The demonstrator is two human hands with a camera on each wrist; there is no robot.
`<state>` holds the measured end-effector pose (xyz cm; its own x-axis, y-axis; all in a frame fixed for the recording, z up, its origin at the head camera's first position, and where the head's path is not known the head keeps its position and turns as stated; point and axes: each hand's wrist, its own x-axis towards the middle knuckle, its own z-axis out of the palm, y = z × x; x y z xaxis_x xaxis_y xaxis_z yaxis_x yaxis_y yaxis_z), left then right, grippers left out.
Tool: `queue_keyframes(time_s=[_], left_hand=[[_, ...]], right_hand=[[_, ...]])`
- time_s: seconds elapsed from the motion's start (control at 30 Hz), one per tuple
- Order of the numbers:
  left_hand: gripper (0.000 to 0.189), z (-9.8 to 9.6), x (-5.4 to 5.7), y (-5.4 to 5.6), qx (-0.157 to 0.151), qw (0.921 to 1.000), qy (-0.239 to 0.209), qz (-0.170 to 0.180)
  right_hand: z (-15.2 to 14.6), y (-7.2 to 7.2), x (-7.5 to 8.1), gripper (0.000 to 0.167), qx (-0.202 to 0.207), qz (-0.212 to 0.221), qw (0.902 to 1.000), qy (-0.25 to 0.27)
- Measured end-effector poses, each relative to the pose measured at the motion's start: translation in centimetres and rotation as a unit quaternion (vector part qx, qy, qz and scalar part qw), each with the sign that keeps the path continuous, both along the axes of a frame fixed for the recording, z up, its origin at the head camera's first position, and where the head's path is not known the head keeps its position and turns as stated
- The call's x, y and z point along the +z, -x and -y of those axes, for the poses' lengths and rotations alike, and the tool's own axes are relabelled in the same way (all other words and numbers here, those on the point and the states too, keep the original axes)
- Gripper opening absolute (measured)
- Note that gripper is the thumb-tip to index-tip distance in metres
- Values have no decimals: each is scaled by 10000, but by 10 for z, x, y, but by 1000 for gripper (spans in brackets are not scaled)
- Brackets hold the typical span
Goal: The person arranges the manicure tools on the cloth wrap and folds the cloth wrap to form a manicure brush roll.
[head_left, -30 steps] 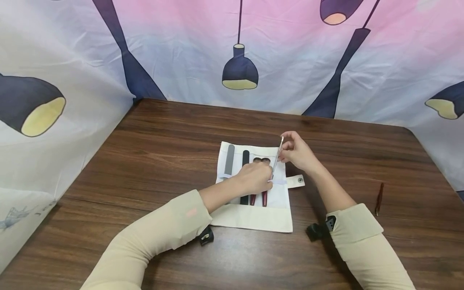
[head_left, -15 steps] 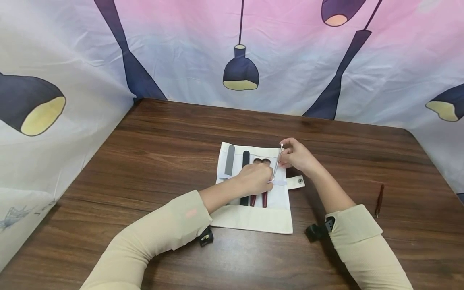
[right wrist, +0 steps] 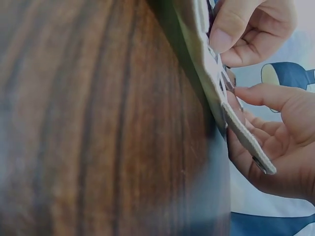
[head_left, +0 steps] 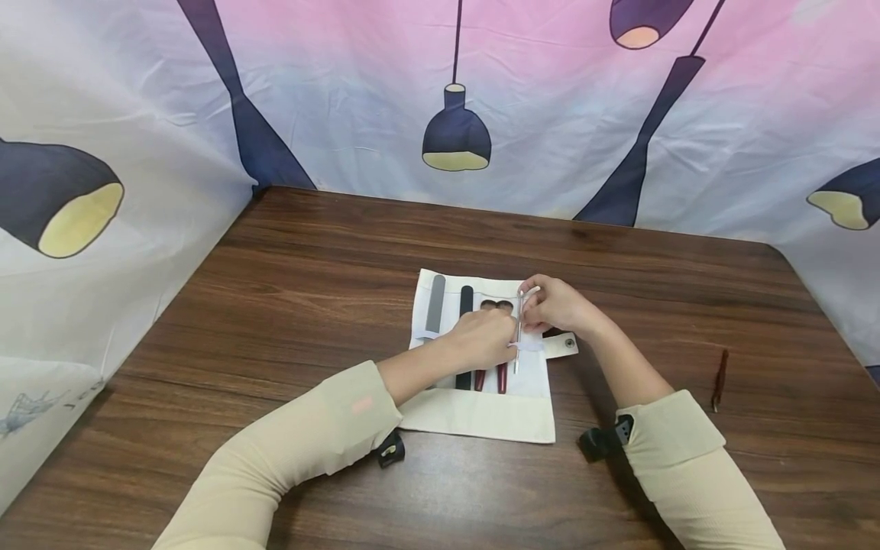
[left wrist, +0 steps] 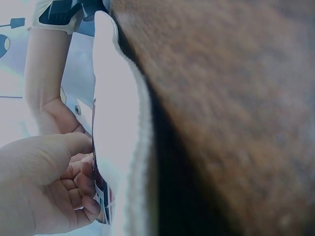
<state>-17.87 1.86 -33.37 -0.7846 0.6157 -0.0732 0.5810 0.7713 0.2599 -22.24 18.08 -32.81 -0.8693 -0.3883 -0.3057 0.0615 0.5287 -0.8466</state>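
An off-white fabric tool pouch (head_left: 474, 416) lies unrolled on the table. My right hand (head_left: 558, 307) pinches a slim silver metal tool (head_left: 519, 325) near its upper end. The tool's lower end passes under the pouch's pale elastic band (head_left: 530, 346). With thumb and curled fingers, my left hand (head_left: 485, 336) pinches that band just left of the tool; the right wrist view shows its thumb (right wrist: 222, 40) against the pouch. Under the band lie a grey file (head_left: 436, 304), a black file (head_left: 467, 299) and two dark-tipped brushes with red handles (head_left: 503, 377), partly hidden by my left hand.
A snap tab (head_left: 562, 345) sticks out from the pouch's right side. Farther right on the wooden table (head_left: 330, 260) lies a slim dark red item (head_left: 719, 380) with a metal tip. A printed cloth (head_left: 371, 137) hangs behind the table.
My right hand has moved down and slightly left with the slim metal tool. The tool now stands nearly in line with the brushes, its lower end showing below the band. My left hand stays put.
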Motion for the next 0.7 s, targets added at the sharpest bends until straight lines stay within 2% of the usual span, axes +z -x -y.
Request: queue_keyframes(time_s=[0.23, 0.43, 0.7], left_hand=[[36, 0, 0, 0, -4, 10000, -62, 18], [38, 1, -1, 1, -6, 10000, -92, 29], [6, 0, -2, 0, -11, 9999, -126, -22]], right_hand=[[1, -4, 2, 42, 479, -56, 9980, -420], [2, -6, 3, 41, 726, -206, 9931, -895], [4, -9, 2, 38, 1119, -784, 9806, -1402]])
